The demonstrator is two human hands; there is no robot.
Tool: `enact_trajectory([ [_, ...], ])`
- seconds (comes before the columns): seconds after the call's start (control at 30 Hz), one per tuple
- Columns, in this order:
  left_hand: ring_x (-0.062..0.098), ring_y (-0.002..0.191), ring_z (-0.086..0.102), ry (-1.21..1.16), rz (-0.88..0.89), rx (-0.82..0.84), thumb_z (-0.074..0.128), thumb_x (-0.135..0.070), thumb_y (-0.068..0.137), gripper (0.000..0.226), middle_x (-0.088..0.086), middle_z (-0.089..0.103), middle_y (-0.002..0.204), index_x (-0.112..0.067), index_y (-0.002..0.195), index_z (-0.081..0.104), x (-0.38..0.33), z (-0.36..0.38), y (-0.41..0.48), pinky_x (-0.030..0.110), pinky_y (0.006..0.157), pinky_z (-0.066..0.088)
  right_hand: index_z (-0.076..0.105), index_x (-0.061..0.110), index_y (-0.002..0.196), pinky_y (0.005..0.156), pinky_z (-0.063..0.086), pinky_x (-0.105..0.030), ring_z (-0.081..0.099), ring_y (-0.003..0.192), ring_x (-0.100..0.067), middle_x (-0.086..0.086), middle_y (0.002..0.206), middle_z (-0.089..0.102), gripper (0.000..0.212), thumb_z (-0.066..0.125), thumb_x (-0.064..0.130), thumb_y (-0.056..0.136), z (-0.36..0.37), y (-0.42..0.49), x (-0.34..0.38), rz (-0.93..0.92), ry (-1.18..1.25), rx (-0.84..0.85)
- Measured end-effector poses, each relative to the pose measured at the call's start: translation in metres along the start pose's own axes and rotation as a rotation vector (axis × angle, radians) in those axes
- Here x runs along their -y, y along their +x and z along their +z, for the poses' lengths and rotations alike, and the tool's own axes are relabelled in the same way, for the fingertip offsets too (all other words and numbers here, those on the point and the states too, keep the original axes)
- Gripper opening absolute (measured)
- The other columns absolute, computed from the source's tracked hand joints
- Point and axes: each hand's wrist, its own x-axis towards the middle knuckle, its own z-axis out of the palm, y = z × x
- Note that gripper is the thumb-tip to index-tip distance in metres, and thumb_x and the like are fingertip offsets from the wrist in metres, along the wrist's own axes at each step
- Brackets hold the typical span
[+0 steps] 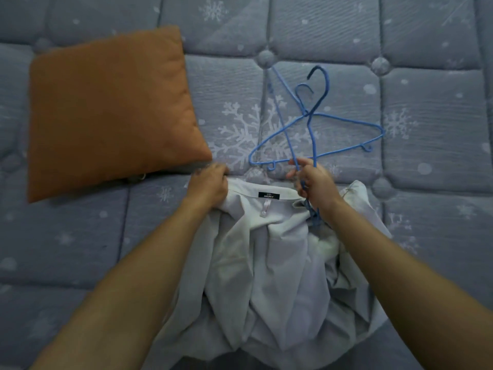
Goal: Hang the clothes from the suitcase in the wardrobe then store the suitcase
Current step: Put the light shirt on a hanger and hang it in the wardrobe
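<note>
Your left hand hides its fingertips in the white shirt, whose hem runs out of view below. Your right hand covers part of the blue hanger, whose lower end is lost in the cloth. The collar label is too blurred to read.

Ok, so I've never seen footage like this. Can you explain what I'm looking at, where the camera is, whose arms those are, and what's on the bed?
There is no machine here. This is a single picture from a camera worn on a person's head, looking down at their own bare arms. Below them is a blue mattress with a snowflake pattern. An orange pillow lies on it at the left. The left hand grips a white garment near its collar. The right hand holds a blue hanger, whose lower end reaches into the garment. A second blue hanger lies on the mattress beyond the hands.
</note>
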Motion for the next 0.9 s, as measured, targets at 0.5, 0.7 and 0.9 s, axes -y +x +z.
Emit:
enact_trajectory([
  [0.5, 0.02, 0.072, 0.057, -0.354, -0.178, 0.063, 0.085, -0.03, 0.076, 0.025, 0.003, 0.064, 0.074, -0.014, 0.075, 0.065, 0.037, -0.045, -0.008, 0.031, 0.063, 0.041, 0.065, -0.007, 0.119, 0.041, 0.03, -0.025, 0.043, 0.045, -0.022, -0.028, 0.082, 0.059, 0.063, 0.064, 0.026, 0.065, -0.082, -0.109, -0.035, 0.348, -0.042, 0.503],
  [0.7, 0.017, 0.064, 0.046, -0.405, -0.132, -0.083, 0.079, -0.026, 0.082, 0.028, -0.003, 0.054, 0.064, -0.016, 0.07, 0.056, 0.026, -0.097, -0.041, 0.032, 0.057, 0.036, 0.065, -0.009, 0.117, 0.039, 0.039, -0.022, 0.049, 0.044, -0.018, -0.026, 0.073, 0.06, 0.066, 0.061, 0.031, 0.065, -0.098, -0.15, -0.013, 0.419, -0.263, 0.575],
  [0.9, 0.012, 0.056, 0.042, -0.438, -0.001, -0.062, 0.079, -0.023, 0.082, 0.031, -0.001, 0.055, 0.062, -0.016, 0.067, 0.053, -0.02, -0.151, -0.084, 0.031, 0.057, 0.037, 0.072, 0.001, 0.109, 0.04, 0.039, -0.024, 0.049, 0.048, -0.021, -0.026, 0.075, 0.063, 0.061, 0.058, 0.043, 0.068, -0.075, -0.176, 0.021, 0.362, -0.489, 0.543],
])
